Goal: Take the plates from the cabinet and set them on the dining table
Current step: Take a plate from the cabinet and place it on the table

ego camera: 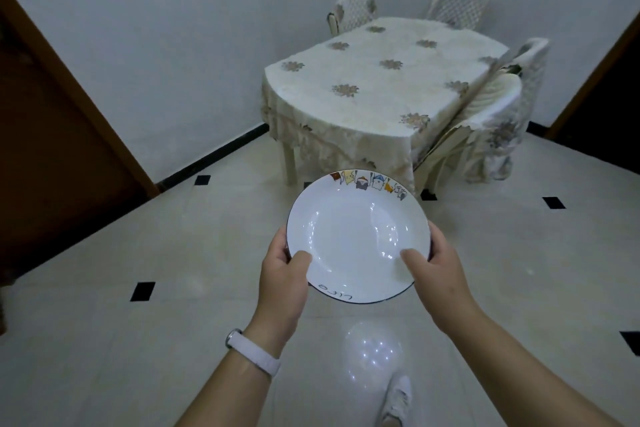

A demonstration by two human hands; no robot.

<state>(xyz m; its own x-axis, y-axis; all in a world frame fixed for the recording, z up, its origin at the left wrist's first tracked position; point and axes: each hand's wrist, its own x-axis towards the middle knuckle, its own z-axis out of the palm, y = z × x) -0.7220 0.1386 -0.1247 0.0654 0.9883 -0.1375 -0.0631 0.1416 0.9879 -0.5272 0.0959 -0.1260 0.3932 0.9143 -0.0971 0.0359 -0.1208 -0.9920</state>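
Plate: your white plate (356, 236) with the cartoon-printed rim sits between both hands, above the tiled floor (173, 253).
Left hand: your left hand (282, 274) grips the near-left rim, thumb on top.
Right hand: your right hand (438, 270) grips the near-right rim the same way.
Tabletop: the cloth-covered tabletop (381, 87) is well apart, ahead of you.

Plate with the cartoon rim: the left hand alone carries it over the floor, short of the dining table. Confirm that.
Wrong: the head view shows the left hand and the right hand both carrying the plate over the floor, short of the dining table.
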